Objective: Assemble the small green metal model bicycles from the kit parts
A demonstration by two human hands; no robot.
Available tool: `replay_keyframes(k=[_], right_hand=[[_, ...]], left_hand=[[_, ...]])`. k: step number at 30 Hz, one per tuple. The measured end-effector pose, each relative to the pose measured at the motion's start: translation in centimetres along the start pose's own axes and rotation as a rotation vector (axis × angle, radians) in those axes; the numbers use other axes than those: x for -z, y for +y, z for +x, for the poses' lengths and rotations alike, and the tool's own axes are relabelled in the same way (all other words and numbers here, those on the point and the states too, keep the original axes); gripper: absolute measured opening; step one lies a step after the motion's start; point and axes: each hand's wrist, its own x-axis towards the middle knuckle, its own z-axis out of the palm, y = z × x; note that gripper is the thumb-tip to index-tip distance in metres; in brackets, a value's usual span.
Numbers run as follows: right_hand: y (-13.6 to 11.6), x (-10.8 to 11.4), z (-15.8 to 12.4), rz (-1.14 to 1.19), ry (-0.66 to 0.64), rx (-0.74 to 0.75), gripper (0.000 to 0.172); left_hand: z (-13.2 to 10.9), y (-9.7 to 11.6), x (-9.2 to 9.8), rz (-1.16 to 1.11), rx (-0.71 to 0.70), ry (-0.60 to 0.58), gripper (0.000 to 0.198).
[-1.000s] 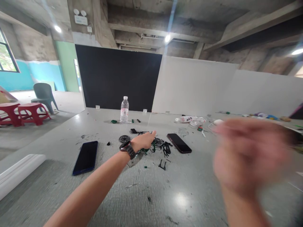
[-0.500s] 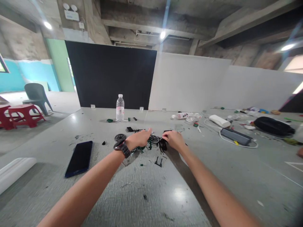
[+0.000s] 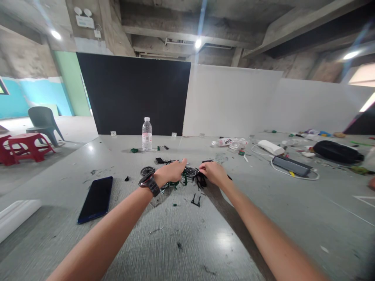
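My left hand (image 3: 171, 173), with a black watch (image 3: 149, 183) on its wrist, is curled over small toy bicycle parts, one digit sticking up. Most of its fingers are hidden, and so is what they grip. Green frame pieces (image 3: 171, 185) show below it, and a spoked wheel (image 3: 190, 172) lies just past its fingertips. My right hand (image 3: 213, 171) is closed in a pinch beside black parts (image 3: 200, 180); the pinched piece cannot be made out. Another wheel (image 3: 148, 171) lies left of my left hand. A black fork-shaped piece (image 3: 196, 200) rests nearer to me.
A phone (image 3: 95, 199) lies at left, beside a white object (image 3: 17, 218). Behind the parts stands a water bottle (image 3: 147, 136). At right are a power bank (image 3: 292, 166) with a cable, a white case (image 3: 270, 147) and a black pouch (image 3: 336, 152). Upright panels (image 3: 134, 95) edge the table's back.
The view has shifted slightly, so most things appear a little further left. Both hands keep nearly the same places and poses over the parts.
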Motion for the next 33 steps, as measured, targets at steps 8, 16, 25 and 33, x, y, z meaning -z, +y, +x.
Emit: replay_keyframes(k=[8, 16, 25, 33], right_hand=[[0.7, -0.4, 0.2, -0.003, -0.004, -0.029, 0.020], [0.9, -0.1, 0.1, -0.015, -0.011, -0.007, 0.018], [0.9, -0.8, 0.3, -0.048, 0.004, 0.030, 0.027], [0.7, -0.6, -0.2, -0.023, 0.042, 0.001, 0.027]], left_hand=[[-0.1, 0.1, 0.0, 0.007, 0.000, 0.005, 0.044], [0.0, 0.1, 0.1, 0.010, -0.012, 0.007, 0.044], [0.1, 0.2, 0.0, 0.029, -0.001, 0.007, 0.042], [0.0, 0.1, 0.0, 0.013, -0.007, -0.006, 0.044]])
